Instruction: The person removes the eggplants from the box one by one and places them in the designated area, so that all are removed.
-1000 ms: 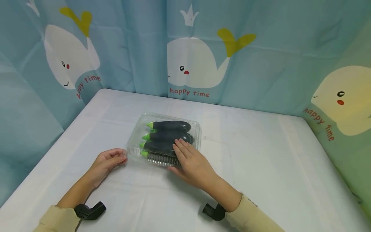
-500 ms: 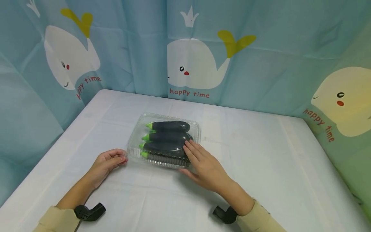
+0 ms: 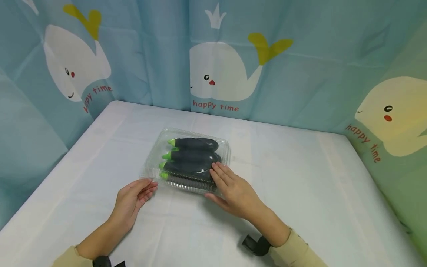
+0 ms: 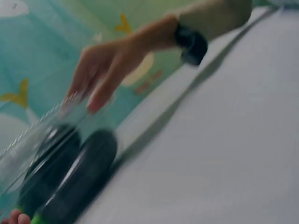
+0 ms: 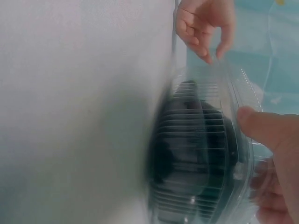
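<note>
A clear plastic clamshell box [image 3: 151, 155] with a ribbed rim lies on the table, its lid down over several dark eggplants [image 3: 190, 155] with green stem ends. At its near left corner, my left hand [image 3: 131, 200] pinches the rim between thumb and fingertips; the right wrist view shows this left hand [image 5: 205, 23] at the corner. My right hand [image 3: 237, 194] rests straight fingers on the lid's near right part. Its thumb [image 5: 261, 126] lies against the rim in the right wrist view. Motion blurs the left wrist view, where eggplants [image 4: 84, 177] show through the plastic.
White cloth covers the table [image 3: 300, 193]. A blue curtain [image 3: 160, 55] printed with whales hangs behind its back edge and along the sides. Each wrist wears a black camera mount [image 3: 257, 244].
My right hand has slid right along the lid, then stayed there. My left hand has turned and shifted right along the box's near left corner. The box has barely moved.
</note>
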Motion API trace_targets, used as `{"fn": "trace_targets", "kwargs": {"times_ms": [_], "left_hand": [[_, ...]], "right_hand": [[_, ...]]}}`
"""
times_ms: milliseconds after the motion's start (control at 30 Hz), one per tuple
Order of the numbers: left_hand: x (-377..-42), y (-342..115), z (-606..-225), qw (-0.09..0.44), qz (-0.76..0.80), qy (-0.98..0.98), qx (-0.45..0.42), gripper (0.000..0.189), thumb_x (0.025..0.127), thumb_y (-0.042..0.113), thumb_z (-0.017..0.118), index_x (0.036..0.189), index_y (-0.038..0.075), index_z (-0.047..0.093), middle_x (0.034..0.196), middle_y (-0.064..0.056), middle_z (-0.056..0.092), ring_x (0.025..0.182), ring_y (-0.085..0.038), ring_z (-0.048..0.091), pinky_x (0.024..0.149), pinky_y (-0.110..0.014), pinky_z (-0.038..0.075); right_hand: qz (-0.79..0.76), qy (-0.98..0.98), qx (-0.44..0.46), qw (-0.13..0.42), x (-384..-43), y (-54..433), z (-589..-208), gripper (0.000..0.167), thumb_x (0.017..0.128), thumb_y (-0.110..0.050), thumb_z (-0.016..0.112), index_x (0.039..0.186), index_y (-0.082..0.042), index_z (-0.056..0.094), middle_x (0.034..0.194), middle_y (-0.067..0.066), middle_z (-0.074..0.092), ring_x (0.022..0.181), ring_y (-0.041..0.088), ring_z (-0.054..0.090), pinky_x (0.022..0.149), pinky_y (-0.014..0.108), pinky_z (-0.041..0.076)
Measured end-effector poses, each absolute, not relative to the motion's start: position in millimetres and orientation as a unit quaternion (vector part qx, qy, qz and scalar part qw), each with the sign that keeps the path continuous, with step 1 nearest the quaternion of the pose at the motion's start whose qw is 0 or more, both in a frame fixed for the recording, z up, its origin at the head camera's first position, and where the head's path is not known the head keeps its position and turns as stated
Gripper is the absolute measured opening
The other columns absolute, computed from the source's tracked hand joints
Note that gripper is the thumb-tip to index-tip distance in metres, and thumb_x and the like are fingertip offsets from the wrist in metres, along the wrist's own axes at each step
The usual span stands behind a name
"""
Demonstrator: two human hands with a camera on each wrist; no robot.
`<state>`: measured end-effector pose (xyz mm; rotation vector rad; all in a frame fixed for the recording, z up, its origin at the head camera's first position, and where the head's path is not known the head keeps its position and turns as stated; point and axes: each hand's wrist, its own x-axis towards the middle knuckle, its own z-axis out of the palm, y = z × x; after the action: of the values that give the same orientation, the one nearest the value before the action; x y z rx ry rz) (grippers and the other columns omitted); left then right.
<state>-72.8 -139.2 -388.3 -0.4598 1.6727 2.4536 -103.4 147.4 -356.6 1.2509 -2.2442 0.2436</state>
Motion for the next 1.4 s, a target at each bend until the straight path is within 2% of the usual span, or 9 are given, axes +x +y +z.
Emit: {"fn": "trace_targets", "kwargs": {"times_ms": [100,267,600,833,1167,1400], "left_hand": [[-70,-125,-389,0.061,0.822,0.54,-0.172,0.02,0.092,0.012,0.056,0.102,-0.005,0.055,0.087,-0.003,0.068,0.086,-0.016,0.065,0.078,-0.023,0.051],[-66,-106,-394,0.062,0.811,0.556,-0.171,0.026,0.091,0.011,0.056,0.105,-0.01,0.053,0.089,-0.006,0.067,0.087,-0.019,0.064,0.077,-0.024,0.052],[-66,-74,-394,0.088,0.809,0.555,-0.17,0.023,0.088,0.012,0.061,0.101,-0.007,0.056,0.088,-0.009,0.066,0.08,-0.015,0.063,0.07,-0.021,0.051],[-63,-59,-392,0.082,0.815,0.55,-0.163,0.017,0.085,0.007,0.063,0.095,-0.006,0.057,0.086,-0.009,0.066,0.077,-0.014,0.062,0.065,-0.019,0.05],[-60,-38,-386,0.122,0.828,0.53,-0.138,0.025,0.086,0.009,0.063,0.102,-0.009,0.058,0.089,-0.008,0.068,0.079,-0.013,0.065,0.071,-0.021,0.052],[-61,-18,-385,0.151,0.832,0.521,-0.112,0.025,0.085,0.012,0.066,0.099,-0.008,0.061,0.083,-0.005,0.067,0.075,-0.011,0.062,0.069,-0.019,0.051]], "right_hand": [[0.09,-0.831,0.47,0.284,-104,148,-357,0.056,0.093,-0.038,0.051,0.116,0.013,0.055,0.118,0.026,0.055,0.113,0.035,0.051,0.098,0.04,0.041],[0.086,-0.825,0.474,0.294,-103,149,-359,0.056,0.092,-0.038,0.053,0.114,0.013,0.056,0.117,0.026,0.056,0.112,0.035,0.052,0.097,0.04,0.042],[0.093,-0.825,0.47,0.299,-102,151,-363,0.055,0.091,-0.038,0.055,0.114,0.012,0.057,0.117,0.025,0.056,0.112,0.035,0.053,0.096,0.04,0.042],[0.091,-0.834,0.465,0.284,-102,152,-364,0.058,0.09,-0.04,0.055,0.115,0.012,0.056,0.118,0.025,0.056,0.114,0.034,0.051,0.098,0.039,0.04],[0.083,-0.843,0.462,0.264,-102,151,-359,0.064,0.076,-0.032,0.074,0.118,0.012,0.054,0.122,0.026,0.053,0.117,0.035,0.048,0.1,0.04,0.038],[0.084,-0.843,0.464,0.261,-101,151,-356,0.067,0.071,-0.03,0.078,0.117,0.013,0.054,0.122,0.027,0.052,0.117,0.035,0.048,0.1,0.04,0.038]]}}
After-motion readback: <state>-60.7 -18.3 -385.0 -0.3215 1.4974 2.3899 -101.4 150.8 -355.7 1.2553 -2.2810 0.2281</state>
